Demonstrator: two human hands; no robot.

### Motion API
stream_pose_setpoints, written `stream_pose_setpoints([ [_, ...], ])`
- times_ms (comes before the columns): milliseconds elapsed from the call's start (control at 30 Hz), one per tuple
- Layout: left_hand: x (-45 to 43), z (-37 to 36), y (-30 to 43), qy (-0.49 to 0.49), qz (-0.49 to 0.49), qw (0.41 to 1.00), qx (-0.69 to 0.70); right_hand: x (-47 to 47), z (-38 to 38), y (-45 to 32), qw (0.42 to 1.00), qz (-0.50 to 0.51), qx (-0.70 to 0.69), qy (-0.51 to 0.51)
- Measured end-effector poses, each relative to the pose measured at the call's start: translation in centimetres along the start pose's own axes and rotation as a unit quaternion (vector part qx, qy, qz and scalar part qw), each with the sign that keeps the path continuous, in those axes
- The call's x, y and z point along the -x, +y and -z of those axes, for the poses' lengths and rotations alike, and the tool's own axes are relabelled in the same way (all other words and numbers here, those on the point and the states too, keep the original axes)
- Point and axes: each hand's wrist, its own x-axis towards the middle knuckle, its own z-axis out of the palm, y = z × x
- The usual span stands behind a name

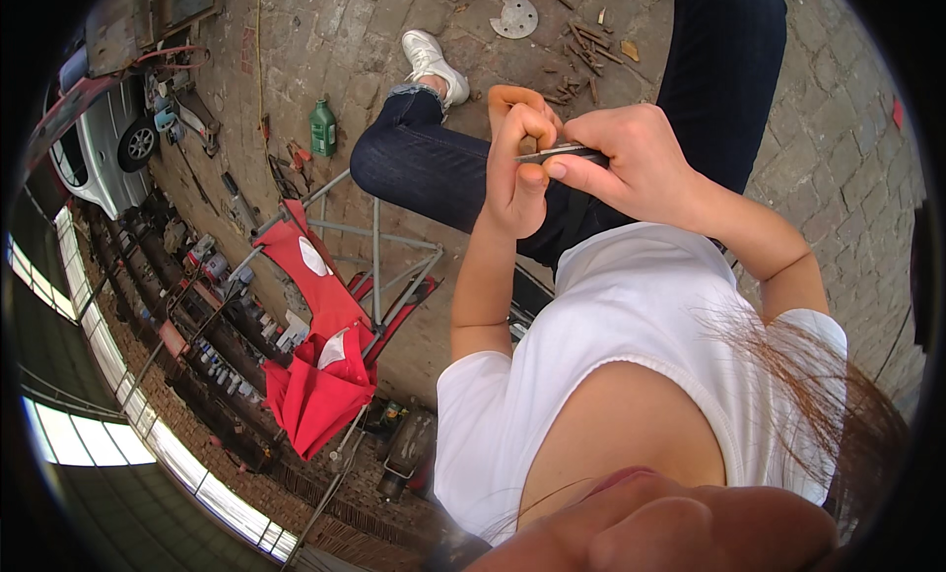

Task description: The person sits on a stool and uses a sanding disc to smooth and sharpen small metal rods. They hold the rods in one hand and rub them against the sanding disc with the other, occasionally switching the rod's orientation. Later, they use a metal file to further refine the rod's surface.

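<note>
My left hand is closed around a short brown stick, whose end shows between the curled fingers. A slim knife with a dark handle is gripped in my right hand, the thumb lying along its side. Its narrow metal blade points left and passes just below the stick's end, seemingly touching it. Most of the stick and much of the handle are hidden by my fingers. Both hands are close together above my lap in dark jeans.
Several brown sticks lie on the paved floor near a perforated metal disc. Left are a green plastic bottle and a metal-framed folding chair with red fabric. Beyond are cluttered shelves and a silver car.
</note>
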Motion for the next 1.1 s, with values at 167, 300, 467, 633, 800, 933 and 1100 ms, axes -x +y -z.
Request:
stream_pose_setpoints([
  [167,0.1,0.2,0.0,-0.014,0.016,1.0,0.01,0.1,0.1,0.1,1.0,0.002,0.016,0.002],
  [300,0.3,0.4,0.2,-0.022,0.029,0.999,0.005,-0.1,0.5,0.1,0.999,-0.01,0.028,-0.012],
  [467,0.2,0.2,0.1,-0.015,0.018,1.0,0.02,-0.2,0.4,-0.2,1.0,0.004,0.006,-0.008],
  [633,0.1,0.4,0.3,-0.027,0.019,0.999,0.011,-0.2,0.5,-0.3,1.0,-0.003,-0.002,-0.016],
  [800,0.2,0.8,0.3,-0.052,0.04,0.998,0.025,-0.1,0.6,-0.3,1.0,-0.004,0.013,-0.026],
  [933,0.2,0.6,0.4,-0.055,0.039,0.997,0.027,0.1,0.5,0.0,1.0,0.0,0.018,-0.026],
  [1100,0.4,1.2,0.6,-0.071,0.058,0.996,0.001,0.0,0.9,-0.1,0.999,-0.009,0.032,-0.027],
])
